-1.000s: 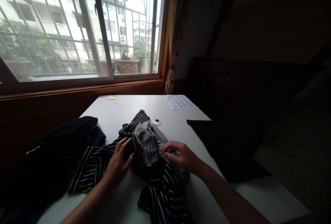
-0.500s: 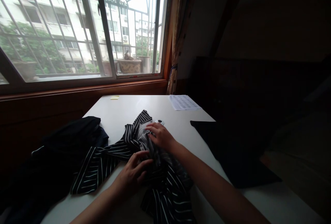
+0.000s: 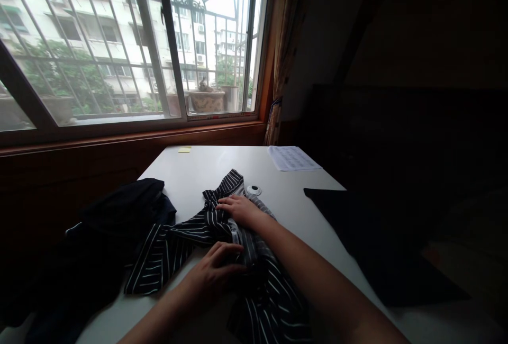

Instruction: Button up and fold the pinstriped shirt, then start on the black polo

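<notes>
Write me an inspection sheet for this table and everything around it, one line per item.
Surface: white table, poorly lit at the near end.
Job's things: black-and-white striped garment, bunched and twisted, a grey striped part showing.
Clutter: dark cloth heap at left, dark cloth at right, printed paper and yellow note at the far end, small white round item with a dark centre beside the garment.
Hands: left hand at the garment, fingers bent; right hand on it farther up; grip unclear for both.
Cables: nothing seen; right side too dark to judge.
Surroundings: window with bars outside, tied curtain.
</notes>
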The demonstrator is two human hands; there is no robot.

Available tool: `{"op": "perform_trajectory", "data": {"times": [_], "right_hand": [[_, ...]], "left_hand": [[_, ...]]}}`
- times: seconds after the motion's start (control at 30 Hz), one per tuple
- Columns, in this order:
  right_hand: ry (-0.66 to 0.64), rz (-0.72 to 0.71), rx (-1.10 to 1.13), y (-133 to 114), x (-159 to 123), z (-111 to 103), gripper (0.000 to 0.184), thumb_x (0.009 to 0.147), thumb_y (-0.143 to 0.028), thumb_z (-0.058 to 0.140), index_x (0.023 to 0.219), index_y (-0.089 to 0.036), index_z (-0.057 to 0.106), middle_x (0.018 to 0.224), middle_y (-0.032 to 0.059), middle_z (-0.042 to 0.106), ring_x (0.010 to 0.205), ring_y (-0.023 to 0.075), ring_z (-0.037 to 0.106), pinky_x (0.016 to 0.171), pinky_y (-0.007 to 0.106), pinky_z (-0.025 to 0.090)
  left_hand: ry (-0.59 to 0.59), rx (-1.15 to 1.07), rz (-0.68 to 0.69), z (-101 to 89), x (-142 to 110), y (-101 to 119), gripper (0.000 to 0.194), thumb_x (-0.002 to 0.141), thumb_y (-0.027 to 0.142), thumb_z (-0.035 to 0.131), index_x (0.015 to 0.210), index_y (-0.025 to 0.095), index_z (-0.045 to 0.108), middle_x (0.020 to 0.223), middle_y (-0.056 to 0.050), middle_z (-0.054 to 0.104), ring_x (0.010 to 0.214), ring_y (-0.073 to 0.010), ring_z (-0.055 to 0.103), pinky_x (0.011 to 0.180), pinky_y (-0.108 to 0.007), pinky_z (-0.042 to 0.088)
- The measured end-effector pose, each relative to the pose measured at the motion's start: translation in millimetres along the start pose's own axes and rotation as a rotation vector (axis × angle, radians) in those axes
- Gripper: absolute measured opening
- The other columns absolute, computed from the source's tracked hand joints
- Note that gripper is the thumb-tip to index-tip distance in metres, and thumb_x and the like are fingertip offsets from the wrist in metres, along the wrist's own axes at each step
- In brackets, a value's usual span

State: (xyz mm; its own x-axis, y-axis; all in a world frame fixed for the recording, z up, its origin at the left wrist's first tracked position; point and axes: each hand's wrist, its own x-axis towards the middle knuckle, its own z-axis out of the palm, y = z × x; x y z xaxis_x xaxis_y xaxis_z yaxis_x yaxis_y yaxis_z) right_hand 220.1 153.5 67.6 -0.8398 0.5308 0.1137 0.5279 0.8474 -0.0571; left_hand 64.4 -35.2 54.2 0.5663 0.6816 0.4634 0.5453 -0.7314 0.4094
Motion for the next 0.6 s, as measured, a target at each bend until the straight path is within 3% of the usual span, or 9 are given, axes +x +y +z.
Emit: {"op": "perform_trajectory", "data": {"times": [0.1,0.2,0.37,0.5,0.6], "right_hand": [[-0.02,0.148,-0.059,7,-18,-7,0.046,0.098,-0.016,0.042,0.141,-0.03,0.052,0.151,0.0034,0.048,0.127,0.0267,0.048,0.102,0.043,0.044],[-0.054,0.301,-0.115,13,-42,-18,0.044,0.098,-0.015,0.041,0.138,-0.026,0.053,0.143,0.0106,0.053,0.123,0.0286,0.051,0.096,0.042,0.047],[-0.155,0.502,-0.175,9,-90,-39,0.031,0.093,-0.012,0.044,0.117,-0.017,0.064,0.122,0.019,0.059,0.099,0.029,0.065,0.08,0.04,0.051],[-0.247,0.481,-0.131,-5,-126,-58,0.027,0.081,-0.017,0.06,0.108,-0.016,0.066,0.119,0.0162,0.06,0.084,0.0263,0.069,0.071,0.035,0.05],[-0.279,0.404,-0.058,-14,-146,-76,0.023,0.081,-0.025,0.062,0.102,-0.02,0.067,0.109,0.0091,0.065,0.083,0.0233,0.068,0.068,0.03,0.046]], "left_hand": [[0.067,0.005,-0.077,3.7,-1,-9,0.053,0.083,-0.002,0.049,0.121,0.031,0.065,0.14,-0.006,0.049,0.12,-0.0243,0.056,0.096,-0.042,0.056],[0.212,-0.022,-0.204,5.2,-2,-19,0.057,0.083,-0.002,0.041,0.125,0.03,0.063,0.141,-0.007,0.047,0.117,-0.022,0.06,0.093,-0.038,0.059],[0.381,-0.021,-0.382,-8.2,-2,-36,0.055,0.083,0.005,0.043,0.129,0.029,0.058,0.135,-0.008,0.049,0.12,-0.0244,0.058,0.097,-0.044,0.056],[0.471,-0.001,-0.48,-21.6,-7,-51,0.047,0.086,0.015,0.046,0.13,0.029,0.058,0.134,-0.007,0.048,0.122,-0.0247,0.056,0.102,-0.045,0.052],[0.466,-0.049,-0.566,-26.1,-10,-55,0.045,0.086,0.025,0.051,0.131,0.027,0.056,0.13,-0.008,0.05,0.115,-0.0245,0.06,0.093,-0.042,0.056]]}}
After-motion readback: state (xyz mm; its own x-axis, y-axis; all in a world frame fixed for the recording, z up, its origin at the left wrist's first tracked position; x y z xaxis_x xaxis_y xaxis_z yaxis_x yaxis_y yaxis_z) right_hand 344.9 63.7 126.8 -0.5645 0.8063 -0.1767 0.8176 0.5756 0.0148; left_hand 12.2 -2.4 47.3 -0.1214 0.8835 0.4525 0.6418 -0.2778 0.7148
